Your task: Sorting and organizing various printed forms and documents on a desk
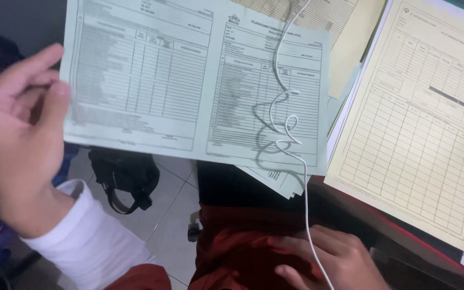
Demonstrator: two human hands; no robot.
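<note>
My left hand (17, 134) is at the left, with a white sleeve at the wrist. Its thumb and fingers pinch the left edge of a pale green printed form (151, 80), a wide sheet with two tables of rows that reaches out past the table's edge. My right hand (328, 258) lies low at the bottom right on red-brown cloth (232, 241) over my lap, fingers loosely spread and holding nothing. A thin white cable (288, 123) hangs in loops in front of the green form and runs down past my right hand.
A yellow ruled form (414, 134) lies on the table at the right, on top of more paper sheets (275, 180). The table's red edge (404, 228) runs diagonally. A black bag (124, 177) sits on the tiled floor below.
</note>
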